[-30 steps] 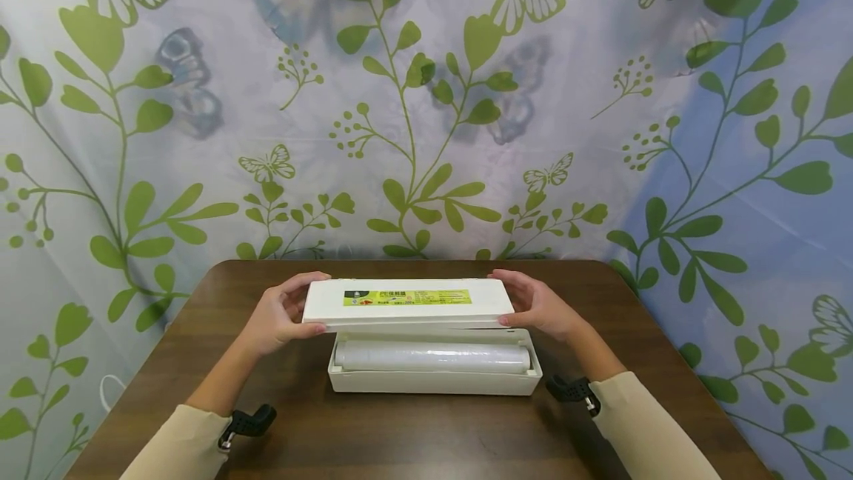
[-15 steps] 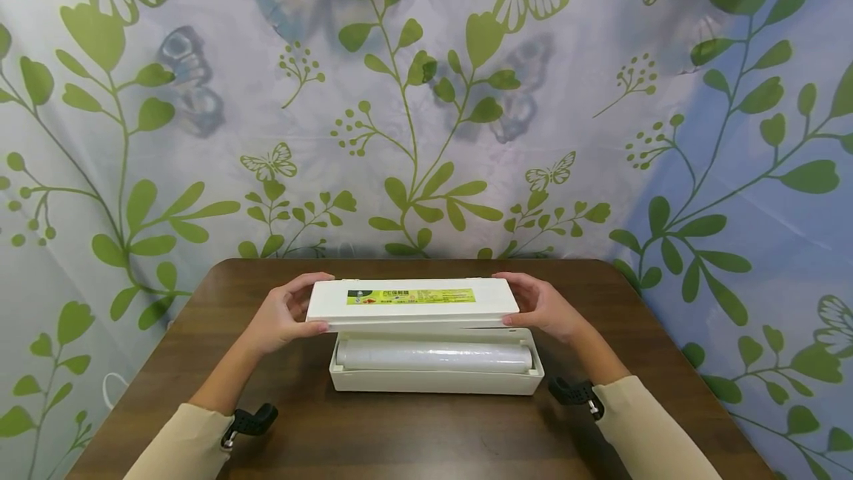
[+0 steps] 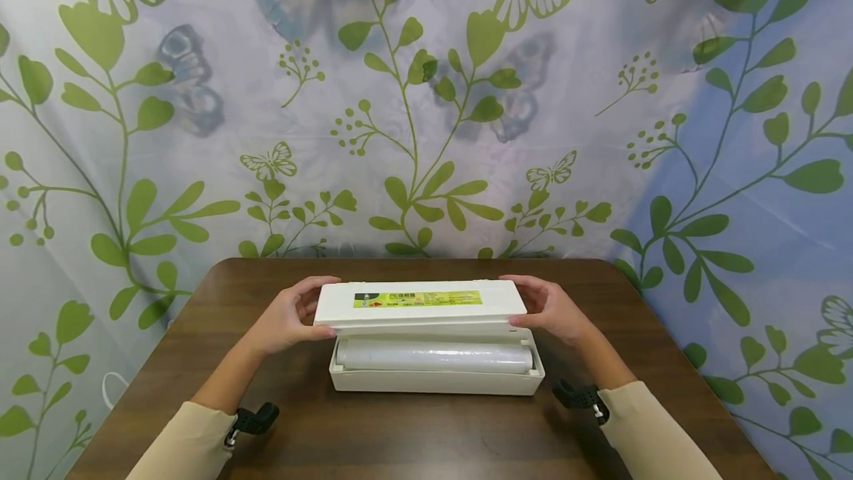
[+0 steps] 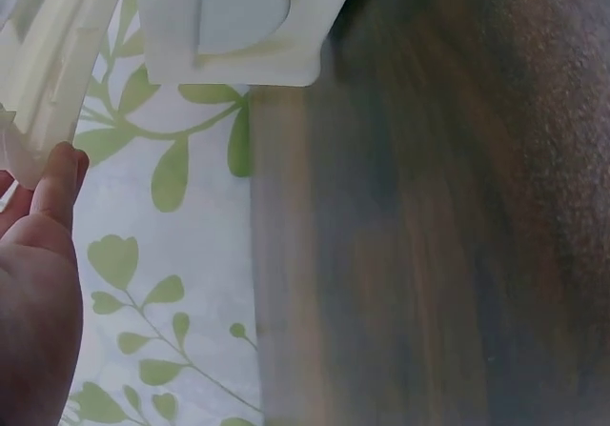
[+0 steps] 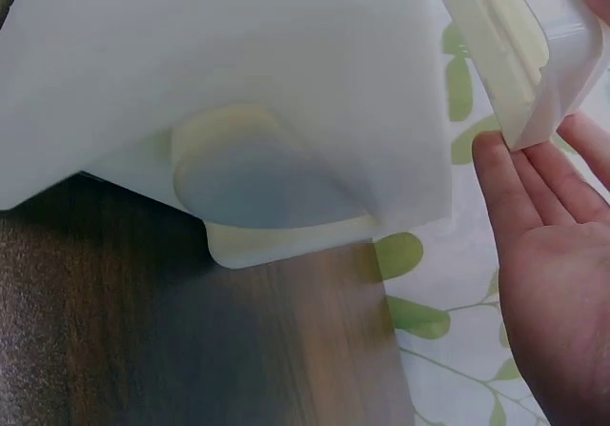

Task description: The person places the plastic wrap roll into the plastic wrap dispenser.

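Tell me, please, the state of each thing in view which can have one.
White long plastic box: open, resting on the brown wooden table.
Shiny whitish cylindrical film roll: lying lengthwise inside the box.
White rectangular lid with yellow-green label: off the box, label facing up.
Left hand: holding the lid's left end.
Right hand: holding the lid's right end.
Leaf-patterned pale fabric curtain: hanging behind the table.

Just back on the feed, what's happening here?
A person holds a white rectangular plastic lid with a yellow-green label, left grip on one end, right grip on the other. It is off the open, white, oblong plastic box, which sits on the brown wooden table with a shiny, whitish film roll inside.
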Demonstrator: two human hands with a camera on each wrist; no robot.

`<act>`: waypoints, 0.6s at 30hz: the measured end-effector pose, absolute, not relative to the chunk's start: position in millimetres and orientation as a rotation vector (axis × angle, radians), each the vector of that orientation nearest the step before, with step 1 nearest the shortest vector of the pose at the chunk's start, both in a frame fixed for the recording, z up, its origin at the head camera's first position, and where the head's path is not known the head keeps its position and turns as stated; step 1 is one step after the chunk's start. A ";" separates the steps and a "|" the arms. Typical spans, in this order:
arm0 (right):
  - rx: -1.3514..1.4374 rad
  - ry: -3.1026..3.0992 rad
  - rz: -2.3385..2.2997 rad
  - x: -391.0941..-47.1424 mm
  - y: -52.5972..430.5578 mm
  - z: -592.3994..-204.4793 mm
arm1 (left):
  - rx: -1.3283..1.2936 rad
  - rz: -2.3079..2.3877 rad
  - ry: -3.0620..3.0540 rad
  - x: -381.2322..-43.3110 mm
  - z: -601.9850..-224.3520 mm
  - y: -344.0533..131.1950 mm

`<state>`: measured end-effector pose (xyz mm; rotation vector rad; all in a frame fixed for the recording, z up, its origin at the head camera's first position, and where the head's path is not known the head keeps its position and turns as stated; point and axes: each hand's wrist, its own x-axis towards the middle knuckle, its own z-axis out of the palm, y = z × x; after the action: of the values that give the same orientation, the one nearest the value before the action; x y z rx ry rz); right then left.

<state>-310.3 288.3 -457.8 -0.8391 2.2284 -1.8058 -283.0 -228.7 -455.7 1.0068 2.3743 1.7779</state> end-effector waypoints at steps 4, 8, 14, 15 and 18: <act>-0.880 2.200 -1.837 -308.6 293.4 -459.6 | 1.031 1.722 2.378 -281.7 -452.7 -225.9; -0.888 2.192 -1.852 -305.6 296.4 -459.0 | 1.044 1.711 2.387 -281.4 -452.4 -223.4; -0.937 2.205 -1.796 -302.3 297.0 -457.8 | 1.044 1.724 2.412 -283.5 -454.4 -223.5; -0.947 2.197 -1.788 -301.5 297.2 -458.0 | 1.044 1.730 2.409 -283.8 -454.7 -223.6; -0.964 2.188 -1.764 -299.2 297.6 -458.4 | 1.043 1.745 2.399 -283.9 -455.5 -223.3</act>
<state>-299.2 297.6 -458.4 -0.9643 2.1881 -1.7643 -283.9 -223.3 -455.5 1.0432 2.3989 1.7446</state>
